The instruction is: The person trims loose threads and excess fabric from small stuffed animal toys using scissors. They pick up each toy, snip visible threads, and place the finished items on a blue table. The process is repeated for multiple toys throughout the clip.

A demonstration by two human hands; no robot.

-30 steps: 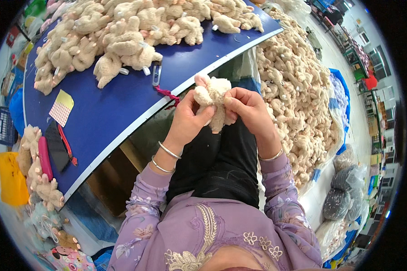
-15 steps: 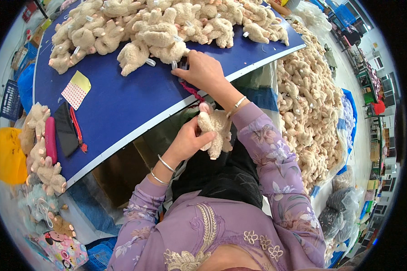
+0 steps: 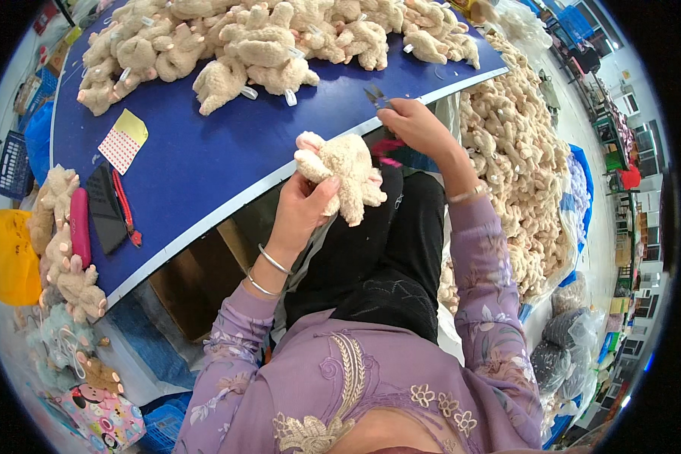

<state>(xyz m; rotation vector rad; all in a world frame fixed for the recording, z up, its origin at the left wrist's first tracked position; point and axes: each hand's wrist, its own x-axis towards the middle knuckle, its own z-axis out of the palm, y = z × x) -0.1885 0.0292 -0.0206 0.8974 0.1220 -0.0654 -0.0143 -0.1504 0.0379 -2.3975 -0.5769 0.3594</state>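
Since half second ago, your right hand [image 3: 420, 129] is lifting small scissors [image 3: 376, 96] off blue table [image 3: 227, 163] edge, fingers pinching pink handles. Head view: left hand [image 3: 303, 208] fingers are curling around beige plush toy [image 3: 344, 174], gripping it. Trimming looks not yet begun; big toy pile [image 3: 280, 38] beyond fingertips is waiting.

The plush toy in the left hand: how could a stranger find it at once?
Start at the blue table and go to its near edge. The cream plush toy sits there in the left hand, the only one lifted off the piles.
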